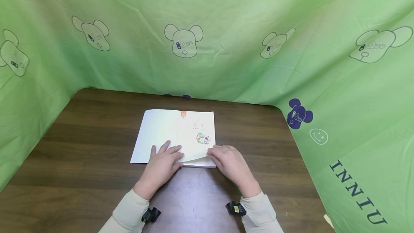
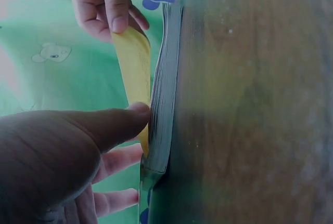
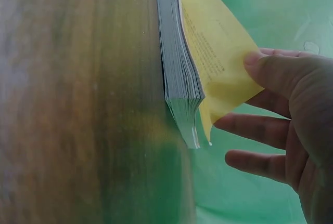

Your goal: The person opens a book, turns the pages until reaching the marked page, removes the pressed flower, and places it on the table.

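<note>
My book (image 1: 176, 132), a paperback by the look of it, lies open on the wood-grain table (image 1: 97, 146), midway between its two long sides and nearer its far edge. The thick page block (image 2: 166, 89) sits under the right side, resting on the tabletop, while the white left side (image 1: 153, 128) spreads flat.

My left hand (image 1: 161, 166) has its fingers spread and fairly straight across the lower part of the book, about the fold, with the thumb at the near edge. My right hand (image 1: 231, 163) pinches the near right corner of the title page (image 1: 189, 132) between thumb and index finger, the other fingers apart from it. That corner is lifted clear of the block, the sheet bending upward (its underside looks yellow from the right wrist, with rows of small print (image 3: 205, 47)).

The book's top points away from me toward the green curtain (image 1: 226, 71), so the title and the round picture (image 1: 203, 138) stand upright from my side. The fold and the title page's long axis run away from me, nearly straight.
</note>
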### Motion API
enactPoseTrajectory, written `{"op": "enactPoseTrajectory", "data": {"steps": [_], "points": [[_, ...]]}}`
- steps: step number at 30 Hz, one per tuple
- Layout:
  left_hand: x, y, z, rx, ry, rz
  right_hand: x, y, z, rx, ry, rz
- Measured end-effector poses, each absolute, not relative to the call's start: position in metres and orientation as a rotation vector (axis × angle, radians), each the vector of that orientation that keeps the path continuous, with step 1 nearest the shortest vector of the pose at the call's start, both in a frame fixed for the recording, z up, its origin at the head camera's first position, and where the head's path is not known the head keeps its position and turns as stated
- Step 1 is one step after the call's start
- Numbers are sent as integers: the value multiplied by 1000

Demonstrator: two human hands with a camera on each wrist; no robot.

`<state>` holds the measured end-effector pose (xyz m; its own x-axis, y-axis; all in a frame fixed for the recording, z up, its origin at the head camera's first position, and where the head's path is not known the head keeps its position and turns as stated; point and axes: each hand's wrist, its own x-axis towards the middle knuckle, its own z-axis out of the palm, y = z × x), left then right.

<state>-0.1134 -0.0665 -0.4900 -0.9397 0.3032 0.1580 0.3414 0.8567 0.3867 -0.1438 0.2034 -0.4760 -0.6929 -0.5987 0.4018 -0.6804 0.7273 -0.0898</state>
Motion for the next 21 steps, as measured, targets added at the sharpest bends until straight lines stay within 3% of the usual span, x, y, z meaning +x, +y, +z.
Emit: {"op": "enactPoseTrajectory", "data": {"steps": [21], "points": [[-118, -71, -496, -405, -2787, -647, -147, 209, -477, 744, -2475, 551]]}}
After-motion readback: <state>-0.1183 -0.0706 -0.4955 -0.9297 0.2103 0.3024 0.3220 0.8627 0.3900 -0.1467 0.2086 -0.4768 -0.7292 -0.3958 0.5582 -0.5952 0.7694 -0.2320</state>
